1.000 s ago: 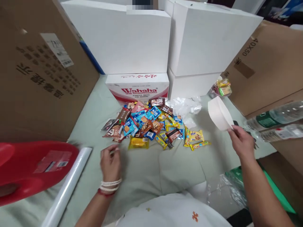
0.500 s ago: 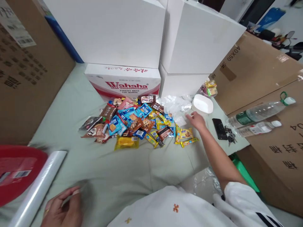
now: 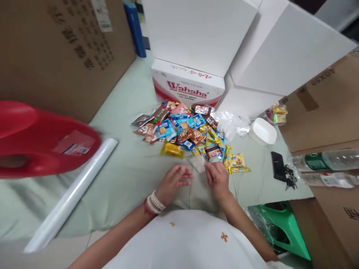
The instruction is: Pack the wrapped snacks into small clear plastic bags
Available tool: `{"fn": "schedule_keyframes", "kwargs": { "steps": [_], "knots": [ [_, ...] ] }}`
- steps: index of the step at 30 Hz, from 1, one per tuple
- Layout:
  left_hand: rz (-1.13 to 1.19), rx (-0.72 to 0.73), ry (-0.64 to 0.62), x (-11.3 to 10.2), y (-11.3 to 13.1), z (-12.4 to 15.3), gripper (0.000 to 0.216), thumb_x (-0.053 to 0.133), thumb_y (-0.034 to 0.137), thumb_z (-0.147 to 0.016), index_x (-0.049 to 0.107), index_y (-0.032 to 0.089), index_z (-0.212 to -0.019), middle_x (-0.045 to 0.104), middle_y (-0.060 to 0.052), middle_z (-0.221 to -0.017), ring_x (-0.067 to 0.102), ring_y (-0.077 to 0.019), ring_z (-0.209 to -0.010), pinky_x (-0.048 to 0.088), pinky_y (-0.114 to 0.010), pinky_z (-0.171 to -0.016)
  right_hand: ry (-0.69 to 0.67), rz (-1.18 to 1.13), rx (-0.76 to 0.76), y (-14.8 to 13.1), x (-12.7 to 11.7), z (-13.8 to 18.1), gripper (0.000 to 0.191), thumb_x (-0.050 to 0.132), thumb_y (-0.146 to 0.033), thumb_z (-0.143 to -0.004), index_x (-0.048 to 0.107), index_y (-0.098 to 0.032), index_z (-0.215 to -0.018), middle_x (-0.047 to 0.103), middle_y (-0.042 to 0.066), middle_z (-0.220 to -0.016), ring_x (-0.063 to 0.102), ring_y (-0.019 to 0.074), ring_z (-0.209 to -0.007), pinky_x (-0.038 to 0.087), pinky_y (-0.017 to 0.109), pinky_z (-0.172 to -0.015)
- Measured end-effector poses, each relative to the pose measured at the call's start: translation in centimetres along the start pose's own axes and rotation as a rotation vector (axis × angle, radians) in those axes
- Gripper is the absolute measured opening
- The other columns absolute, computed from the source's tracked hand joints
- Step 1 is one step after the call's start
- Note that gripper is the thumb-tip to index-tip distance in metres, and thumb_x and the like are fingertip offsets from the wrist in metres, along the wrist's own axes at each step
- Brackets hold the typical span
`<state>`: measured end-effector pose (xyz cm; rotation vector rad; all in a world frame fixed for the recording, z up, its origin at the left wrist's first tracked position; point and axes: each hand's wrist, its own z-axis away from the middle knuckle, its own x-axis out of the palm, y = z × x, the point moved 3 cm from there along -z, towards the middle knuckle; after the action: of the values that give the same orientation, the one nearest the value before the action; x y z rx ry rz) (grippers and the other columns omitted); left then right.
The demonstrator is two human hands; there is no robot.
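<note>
My two hands are close together on the pale green cloth (image 3: pixel 134 175), just in front of a pile of snack packets (image 3: pixel 186 129). My left hand (image 3: pixel 175 180), with beaded bracelets at the wrist, has its fingers stretched flat towards the right. My right hand (image 3: pixel 215 177) has its fingers curled on the edge of a small clear plastic bag (image 3: pixel 198 163) that lies between the hands. The nearest packets are a brown one (image 3: pixel 213 152) and a yellow cookie one (image 3: pixel 237 160).
A white tub (image 3: pixel 262 131) sits right of the pile, with a phone (image 3: pixel 277 166), keys (image 3: pixel 291 182) and two water bottles (image 3: pixel 325 160) beyond. A Wahaha carton (image 3: pixel 187 87), white boxes (image 3: pixel 286 63) and cardboard boxes (image 3: pixel 56 48) ring the cloth. A red plastic item (image 3: pixel 42 142) and film roll (image 3: pixel 73 194) lie left; a green stool (image 3: pixel 280 228) stands at lower right.
My right hand set the white tub down beside the pile and drew back to the front. My left hand came forward to meet it at the clear bag. The view swung left.
</note>
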<state>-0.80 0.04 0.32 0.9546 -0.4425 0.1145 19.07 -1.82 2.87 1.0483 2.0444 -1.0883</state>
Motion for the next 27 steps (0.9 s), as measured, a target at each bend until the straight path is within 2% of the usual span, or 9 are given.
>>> {"fn": "schedule_keyframes", "kwargs": {
  "steps": [2,5,9,14,17,20,22,25,27],
  "knots": [
    [0.113,-0.019,-0.038,1.6,-0.4,-1.3,0.063,0.087,0.068,-0.061,0.065,0.018,-0.092,0.072,-0.007,-0.095,0.071,-0.0218,-0.086,0.059,-0.034,-0.073,-0.076,-0.089,-0.049,-2.1,1.2,0.8,0.023,0.053,-0.018,-0.103,0.073,-0.022,-0.113,0.067,0.006,-0.082,0.057,0.0211,-0.078,0.047,0.033,-0.070],
    [0.125,0.020,0.017,1.9,-0.7,-2.4,0.058,0.093,0.059,-0.056,0.066,0.017,-0.085,0.066,0.000,-0.079,0.063,-0.0144,-0.074,0.056,-0.029,-0.072,-0.149,-0.301,-0.007,-3.2,1.4,1.1,0.019,0.056,-0.021,-0.103,0.073,-0.024,-0.112,0.068,0.005,-0.088,0.060,0.0199,-0.081,0.050,0.032,-0.074],
    [0.050,0.048,0.021,1.4,-0.9,-2.1,0.055,0.089,0.062,-0.060,0.071,0.014,-0.081,0.067,-0.001,-0.078,0.061,-0.0143,-0.075,0.055,-0.029,-0.075,-0.105,-0.471,0.288,-1.4,0.6,0.4,0.027,0.069,-0.035,-0.096,0.070,-0.024,-0.120,0.067,0.007,-0.102,0.059,0.0177,-0.077,0.051,0.031,-0.070],
    [-0.165,0.141,0.047,0.7,-0.5,-1.4,0.052,0.082,0.066,-0.067,0.068,0.016,-0.073,0.062,0.001,-0.067,0.054,-0.0124,-0.065,0.049,-0.027,-0.065,-0.240,-0.755,0.574,0.9,1.7,-0.2,0.023,0.074,-0.046,-0.089,0.075,-0.023,-0.087,0.063,0.001,-0.077,0.052,0.0149,-0.067,0.044,0.027,-0.063],
    [-0.204,0.151,0.082,-0.1,-0.4,-1.2,0.056,0.081,0.070,-0.066,0.061,0.018,-0.068,0.055,0.004,-0.060,0.047,-0.0105,-0.058,0.043,-0.025,-0.059,-0.223,-0.989,0.827,1.8,2.0,-0.4,0.030,0.080,-0.051,-0.082,0.072,-0.022,-0.083,0.059,-0.002,-0.071,0.045,0.0121,-0.060,0.037,0.024,-0.055],
    [-0.189,0.151,0.068,-0.7,-0.5,-1.1,0.061,0.074,0.076,-0.070,0.053,0.019,-0.064,0.047,0.006,-0.056,0.039,-0.0095,-0.056,0.035,-0.024,-0.054,-0.251,-1.183,0.956,2.2,2.1,-0.5,0.037,0.085,-0.054,-0.073,0.068,-0.021,-0.078,0.053,-0.004,-0.066,0.037,0.0096,-0.053,0.030,0.023,-0.048],
    [-0.129,0.149,0.028,-0.9,-0.7,-1.0,0.060,0.071,0.076,-0.075,0.053,0.019,-0.066,0.047,0.005,-0.060,0.041,-0.0101,-0.058,0.037,-0.025,-0.057,-0.206,-1.163,0.968,2.6,1.9,-0.4,0.039,0.085,-0.056,-0.073,0.068,-0.021,-0.081,0.052,-0.004,-0.066,0.036,0.0097,-0.053,0.030,0.023,-0.047],
    [-0.098,0.167,-0.027,-0.9,-0.6,-0.9,0.051,0.073,0.068,-0.079,0.059,0.018,-0.074,0.055,0.003,-0.068,0.048,-0.0118,-0.065,0.044,-0.026,-0.065,0.010,-0.893,0.921,3.3,0.8,0.1,0.038,0.074,-0.060,-0.085,0.068,-0.023,-0.089,0.053,-0.003,-0.068,0.040,0.0121,-0.057,0.034,0.024,-0.051],
    [-0.151,0.186,-0.058,-0.8,-0.4,-0.8,0.047,0.073,0.064,-0.081,0.063,0.018,-0.079,0.060,0.001,-0.073,0.053,-0.0133,-0.070,0.047,-0.027,-0.071,0.065,-0.774,0.867,2.9,0.2,0.4,0.036,0.065,-0.060,-0.092,0.068,-0.024,-0.095,0.058,-0.001,-0.075,0.042,0.0131,-0.059,0.036,0.025,-0.052]
  ]
}}
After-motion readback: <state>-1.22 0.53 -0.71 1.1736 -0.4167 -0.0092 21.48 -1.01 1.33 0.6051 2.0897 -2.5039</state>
